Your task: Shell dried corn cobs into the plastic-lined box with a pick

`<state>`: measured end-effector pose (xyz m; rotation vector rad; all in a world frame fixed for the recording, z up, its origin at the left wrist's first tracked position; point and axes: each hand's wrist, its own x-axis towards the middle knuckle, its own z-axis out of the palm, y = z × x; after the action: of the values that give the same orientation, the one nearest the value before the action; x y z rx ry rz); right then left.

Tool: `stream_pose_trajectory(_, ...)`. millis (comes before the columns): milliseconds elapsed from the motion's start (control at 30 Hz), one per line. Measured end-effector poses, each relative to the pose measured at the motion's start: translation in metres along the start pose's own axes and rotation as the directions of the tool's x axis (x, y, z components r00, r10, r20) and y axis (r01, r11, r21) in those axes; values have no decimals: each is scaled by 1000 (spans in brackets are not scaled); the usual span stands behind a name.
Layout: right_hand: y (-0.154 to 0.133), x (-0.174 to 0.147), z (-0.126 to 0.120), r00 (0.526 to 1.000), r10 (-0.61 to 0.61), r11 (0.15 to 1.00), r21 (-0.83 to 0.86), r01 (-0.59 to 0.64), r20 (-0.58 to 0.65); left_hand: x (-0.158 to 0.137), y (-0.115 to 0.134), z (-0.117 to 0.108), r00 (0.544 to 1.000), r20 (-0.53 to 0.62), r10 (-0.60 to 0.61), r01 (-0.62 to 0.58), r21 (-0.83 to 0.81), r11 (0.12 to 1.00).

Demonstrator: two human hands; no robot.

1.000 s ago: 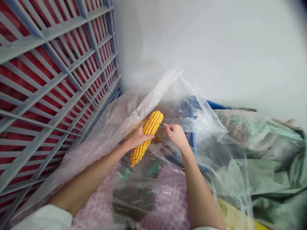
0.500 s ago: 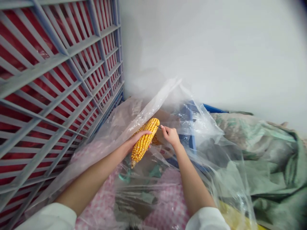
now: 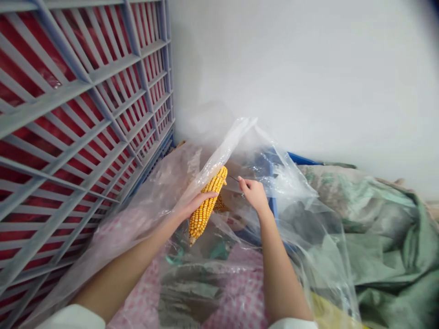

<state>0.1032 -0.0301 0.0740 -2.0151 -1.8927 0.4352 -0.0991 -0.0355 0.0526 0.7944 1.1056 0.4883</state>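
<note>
An ear of corn (image 3: 206,208) with yellow kernels slants in front of me, its pointed tip down. My left hand (image 3: 197,204) is wrapped round it, thumb across the near side and the other fingers hidden behind. Just right of the ear's upper end, my right hand (image 3: 253,191) closes on a thin dark pick (image 3: 233,178), too slim to name more exactly. The pick points at the ear, a small gap from the kernels. Loose corn kernels (image 3: 220,204) show behind the ear, inside a clear plastic bag (image 3: 219,151) spread open around both hands.
A grey slatted crate (image 3: 116,109) with red material behind its slats rises at the left. Under the plastic stands a blue crate (image 3: 273,176). Green and grey sacks (image 3: 370,246) lie heaped at the right. A white wall (image 3: 291,68) closes off the back.
My right hand has moved right, drawing the pick away from the corn's upper end. A kernel now juts out at the ear's right edge. The left hand keeps its hold.
</note>
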Motion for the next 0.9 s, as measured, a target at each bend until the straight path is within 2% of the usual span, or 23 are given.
stream_pose_trajectory(100, -6, 4, 2, 999, 14, 1000, -21, -14, 30, -1, 0, 2, 998, 4, 66, -66, 71, 995)
stream_pose_trajectory(200, -12, 3, 2, 997, 46, 993, -112, -39, 60, 1, -3, 3, 979, -41, 198, -185, 210, 960)
stream_pose_trajectory(333, -19, -4, 3, 1000, 27, 951, -308, -28, -7, 4, -12, 4, 928, -57, 369, -320, 385, 866)
stream_pose_trajectory(467, -18, -7, 12, 998, -33, 937, -350, 11, -58, 3, -15, 2, 901, -50, 431, -373, 418, 828)
stream_pose_trajectory(567, -9, -5, 25, 993, -90, 946, -319, 61, -76, -1, -13, 1, 933, -21, 358, -334, 318, 888)
stream_pose_trajectory(700, 5, -3, 40, 978, -165, 973, -183, 140, -129, -8, -7, 1, 988, 57, 142, -148, 133, 980)
stream_pose_trajectory(800, 11, -3, 46, 968, -187, 979, -110, 170, -168, -14, -2, -1, 993, 117, -4, 3, 15, 1000)
stream_pose_trajectory(900, 10, -3, 47, 964, -184, 982, -84, 171, -192, -16, 2, -3, 965, 235, -120, 149, -108, 983)
